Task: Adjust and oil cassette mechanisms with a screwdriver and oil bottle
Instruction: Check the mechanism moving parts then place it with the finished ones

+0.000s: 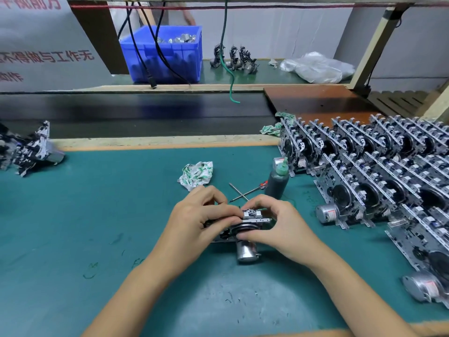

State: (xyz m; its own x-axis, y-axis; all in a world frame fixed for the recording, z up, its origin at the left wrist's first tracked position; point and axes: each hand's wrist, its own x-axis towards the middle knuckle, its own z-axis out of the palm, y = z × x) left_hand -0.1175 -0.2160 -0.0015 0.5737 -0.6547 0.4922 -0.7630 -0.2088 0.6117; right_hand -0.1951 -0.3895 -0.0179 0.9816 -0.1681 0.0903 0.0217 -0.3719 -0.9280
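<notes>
1. A cassette mechanism (245, 223) sits near the middle of a green work mat (97, 215), held between two bare hands. It is a small metal frame with a perforated silver strip on top, a dark round wheel beneath, and a silver cylindrical motor (247, 252) jutting toward the person.
2. The left hand (201, 221) grips its left side, fingers curled over the top and thumb along the front.
3. The right hand (272, 222) grips its right side, fingers curled and fingertips pinching the top strip.
4. Just beyond the hands lie a screwdriver (247, 191) and a thin metal rod (238, 190), crossed, beside an upright dark oil bottle (277, 181) with a green nozzle.
5. A crumpled patterned cloth (196, 175) lies behind the left hand.
6. Rows of finished mechanisms (379, 171) crowd the mat's right side, close to the right forearm.
7. More mechanisms (26, 149) sit at the far left edge, with open mat between them and the hands.
8. A blue bin (167, 54) stands on the shelf behind.
</notes>
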